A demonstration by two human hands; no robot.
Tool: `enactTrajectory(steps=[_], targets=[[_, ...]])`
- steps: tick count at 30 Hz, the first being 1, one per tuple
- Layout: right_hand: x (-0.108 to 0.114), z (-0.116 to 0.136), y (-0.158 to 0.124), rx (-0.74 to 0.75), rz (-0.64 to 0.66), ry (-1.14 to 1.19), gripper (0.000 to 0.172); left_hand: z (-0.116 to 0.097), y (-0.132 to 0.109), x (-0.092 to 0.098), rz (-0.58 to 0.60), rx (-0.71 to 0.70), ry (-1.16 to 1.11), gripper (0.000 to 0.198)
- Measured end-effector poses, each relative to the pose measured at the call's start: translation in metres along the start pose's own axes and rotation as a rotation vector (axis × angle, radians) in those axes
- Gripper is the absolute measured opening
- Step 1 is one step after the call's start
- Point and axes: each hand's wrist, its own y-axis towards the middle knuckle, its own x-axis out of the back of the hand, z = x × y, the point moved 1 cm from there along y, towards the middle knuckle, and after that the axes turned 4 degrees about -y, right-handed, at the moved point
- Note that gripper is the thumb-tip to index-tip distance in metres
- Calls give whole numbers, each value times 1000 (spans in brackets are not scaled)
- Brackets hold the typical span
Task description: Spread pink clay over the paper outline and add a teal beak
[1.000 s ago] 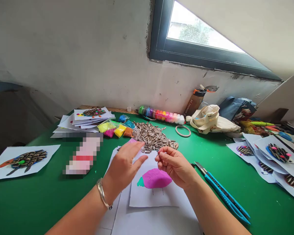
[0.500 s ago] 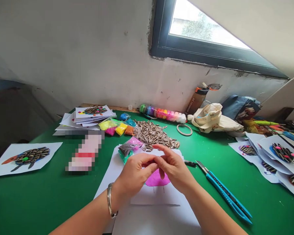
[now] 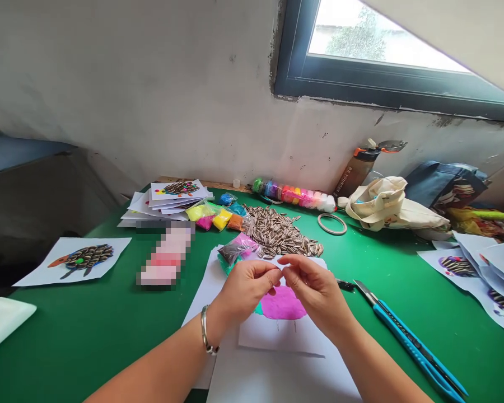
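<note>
My left hand point(image 3: 252, 284) and my right hand point(image 3: 309, 285) meet fingertip to fingertip above a sheet of white paper point(image 3: 260, 338). Both are closed in a pinch; whatever lies between the fingertips is too small or hidden to make out. Below them, a flat patch of magenta clay point(image 3: 283, 304) covers part of a drawing, with a bit of teal clay point(image 3: 259, 308) at its left edge and two thin drawn legs beneath. Just beyond my hands lie a bag of dark clay point(image 3: 232, 252) and a heap of striped sunflower seeds point(image 3: 277, 232).
A blue utility knife point(image 3: 411, 341) with its blade out lies right of my right arm. Left are a seed-bird picture point(image 3: 84, 260) and a white object point(image 3: 6, 322). Behind stand clay packets point(image 3: 222, 219), a tape roll point(image 3: 331, 224), a bottle point(image 3: 357, 170) and a cloth bag point(image 3: 386, 204).
The view has turned left, so everything sits further right and the white object shows more. My hands stay pinched together, with the fingertips slightly shifted and more magenta clay visible.
</note>
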Motion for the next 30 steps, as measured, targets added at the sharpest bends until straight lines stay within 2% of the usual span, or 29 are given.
enactTrajectory(steps=[8, 14, 21, 30], targets=[[-1, 4, 2, 111, 28, -37, 9, 0, 1, 5, 13, 48, -52, 47], [-1, 5, 3, 173, 29, -64, 8, 0, 0, 5, 27, 86, -93, 46], [0, 7, 5, 192, 21, -99, 8, 12, 4, 9, 70, 130, -160, 45], [0, 3, 6, 229, 9, -168, 13, 15, 5, 12, 80, 190, -192, 44]])
